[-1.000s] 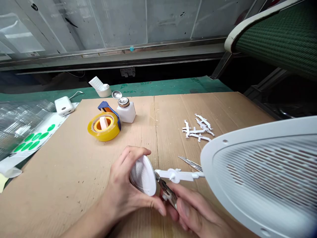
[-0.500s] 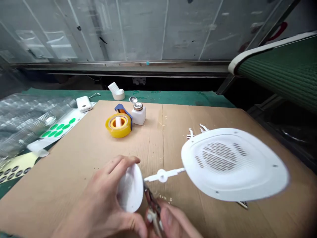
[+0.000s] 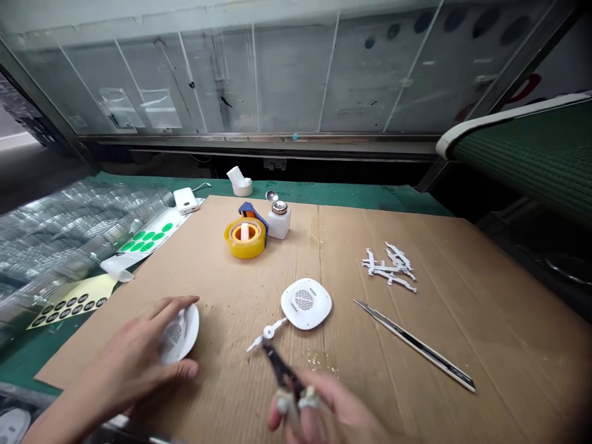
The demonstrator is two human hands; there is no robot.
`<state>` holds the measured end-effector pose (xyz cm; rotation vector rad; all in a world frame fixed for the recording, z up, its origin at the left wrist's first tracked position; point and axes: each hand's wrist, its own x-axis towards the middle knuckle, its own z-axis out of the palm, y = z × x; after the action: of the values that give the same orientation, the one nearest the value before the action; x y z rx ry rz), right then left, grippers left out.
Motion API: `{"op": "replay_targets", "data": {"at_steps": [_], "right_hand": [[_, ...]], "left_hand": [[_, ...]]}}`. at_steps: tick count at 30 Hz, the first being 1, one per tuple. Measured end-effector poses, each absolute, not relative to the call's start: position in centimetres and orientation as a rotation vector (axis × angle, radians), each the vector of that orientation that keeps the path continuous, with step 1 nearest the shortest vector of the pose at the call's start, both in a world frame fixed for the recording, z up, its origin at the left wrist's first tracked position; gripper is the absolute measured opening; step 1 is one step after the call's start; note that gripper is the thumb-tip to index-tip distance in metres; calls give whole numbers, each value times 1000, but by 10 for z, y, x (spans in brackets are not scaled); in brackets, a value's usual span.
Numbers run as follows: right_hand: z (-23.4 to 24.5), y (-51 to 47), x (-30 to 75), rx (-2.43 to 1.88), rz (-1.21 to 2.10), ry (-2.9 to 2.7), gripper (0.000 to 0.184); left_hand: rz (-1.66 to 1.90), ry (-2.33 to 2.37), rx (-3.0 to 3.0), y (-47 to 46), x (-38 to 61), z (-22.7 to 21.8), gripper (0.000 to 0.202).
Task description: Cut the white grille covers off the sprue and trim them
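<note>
Grille cover point(image 3: 178, 333) sits cupped in the left hand point(image 3: 124, 364), while the right hand point(image 3: 319, 410) grips closed cutters point(image 3: 280, 370) that bite nothing. A second cover point(image 3: 306, 303) lies on the cardboard point(image 3: 509, 333), its runner point(image 3: 267, 333) uncut; cut runners point(image 3: 388, 266) lie piled apart.

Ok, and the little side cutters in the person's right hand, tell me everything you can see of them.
The side cutters have slim dark metal jaws tapering to a narrow tip and white-sleeved handles. The right hand holds them above the brown cardboard sheet, tips pointing up and left. The tips sit right by the round hub of a white plastic runner joined to a white slotted grille. I can't tell whether the jaws are open or whether the tips touch the runner.
</note>
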<state>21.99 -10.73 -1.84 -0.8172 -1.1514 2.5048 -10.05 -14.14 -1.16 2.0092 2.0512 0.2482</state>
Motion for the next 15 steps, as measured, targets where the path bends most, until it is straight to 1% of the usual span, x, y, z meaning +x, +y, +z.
{"op": "replay_targets", "data": {"at_steps": [2,6,7,9,10,11,13,15], "right_hand": [[-12,-92,243,-854,2401,-1238,66],[-13,-67,277,-901,2178,-1332,57],[-15,-63,281,-948,2119,-1298,57],[-18,-59,288,-1051,2017,-1229,60],[-19,-59,290,-1088,1974,-1211,62],[-20,-59,291,-1109,1949,-1202,63],[-22,-61,294,-1120,1937,-1163,64],[-24,-62,297,-1064,1964,-1046,58]], "left_hand": [[159,1988,2093,-124,-98,-2,74],[35,1818,2256,-97,-85,18,81],[35,1788,2310,-90,-78,23,78],[70,1715,2482,-74,-60,33,60],[73,1652,2594,-64,-48,37,55],[58,1554,2726,-53,-34,39,57],[-53,1239,2952,-33,-5,39,71],[-144,903,3069,-15,22,33,76]]}}
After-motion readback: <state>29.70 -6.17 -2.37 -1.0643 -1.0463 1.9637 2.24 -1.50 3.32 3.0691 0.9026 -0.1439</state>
